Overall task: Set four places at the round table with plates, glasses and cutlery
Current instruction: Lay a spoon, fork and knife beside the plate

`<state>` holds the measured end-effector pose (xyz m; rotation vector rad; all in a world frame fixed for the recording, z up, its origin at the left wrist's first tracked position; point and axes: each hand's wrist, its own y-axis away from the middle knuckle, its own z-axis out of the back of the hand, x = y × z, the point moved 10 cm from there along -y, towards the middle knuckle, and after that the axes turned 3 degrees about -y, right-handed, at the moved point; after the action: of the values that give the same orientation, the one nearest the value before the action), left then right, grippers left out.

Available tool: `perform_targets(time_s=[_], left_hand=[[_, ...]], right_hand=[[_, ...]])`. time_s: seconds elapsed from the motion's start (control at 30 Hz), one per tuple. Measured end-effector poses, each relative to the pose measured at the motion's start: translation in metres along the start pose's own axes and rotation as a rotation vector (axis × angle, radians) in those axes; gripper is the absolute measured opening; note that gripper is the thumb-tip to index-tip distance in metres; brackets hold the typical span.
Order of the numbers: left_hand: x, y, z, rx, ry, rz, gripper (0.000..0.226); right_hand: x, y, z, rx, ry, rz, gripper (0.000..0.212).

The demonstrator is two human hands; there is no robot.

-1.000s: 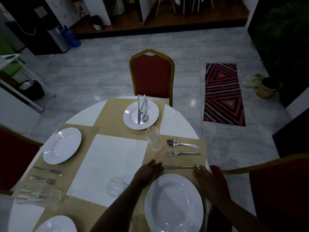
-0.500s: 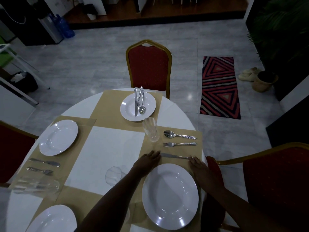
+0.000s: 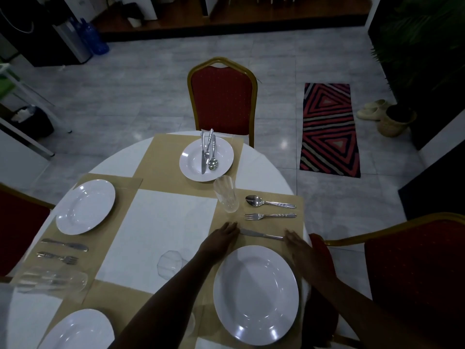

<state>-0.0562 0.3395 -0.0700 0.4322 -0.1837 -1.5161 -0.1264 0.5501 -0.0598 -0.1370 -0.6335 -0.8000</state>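
A table knife [image 3: 261,235] lies on the tan placemat [image 3: 276,226] just beyond the near white plate [image 3: 256,293]. My left hand [image 3: 221,238] rests flat with its fingertips at the blade tip. My right hand [image 3: 299,248] touches the handle end with straight fingers. Beyond the knife lie a fork [image 3: 269,216] and a spoon [image 3: 269,202], with an upright glass [image 3: 226,193] to their left. The far plate [image 3: 193,159] holds a knife, fork and spoon. The left plate [image 3: 85,206] has a knife [image 3: 65,245] and fork [image 3: 57,256] beside it.
A fourth plate [image 3: 78,331] sits at the bottom left. One glass [image 3: 169,264] stands by my left forearm, another glass [image 3: 50,280] at the left edge. Red chairs stand at the far side [image 3: 222,96], right [image 3: 415,268] and left. A striped rug [image 3: 329,129] lies on the floor.
Both hands stay at the ends of the knife. The knife has gone from level to slightly slanted, handle end nearer the plate.
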Motion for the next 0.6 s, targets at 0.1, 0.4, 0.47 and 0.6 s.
perform_targets(time_s=[0.1,0.4,0.47,0.6], left_hand=[[-0.008,-0.008,0.015,-0.038,0.001,-0.013,0.046],[-0.024,-0.036,0.015,-0.003,-0.012,-0.027,0.053],[-0.023,-0.037,0.013,0.004,-0.025,-0.029,0.053],[-0.018,-0.036,0.011,0.017,-0.023,-0.03,0.053]], right_hand=[[0.005,-0.018,0.026,-0.103,0.157,0.03,0.063],[0.006,-0.061,-0.004,0.196,0.337,0.09,0.066],[0.001,-0.052,-0.015,0.162,0.369,0.114,0.061],[0.002,-0.043,-0.025,0.109,0.436,0.128,0.046]])
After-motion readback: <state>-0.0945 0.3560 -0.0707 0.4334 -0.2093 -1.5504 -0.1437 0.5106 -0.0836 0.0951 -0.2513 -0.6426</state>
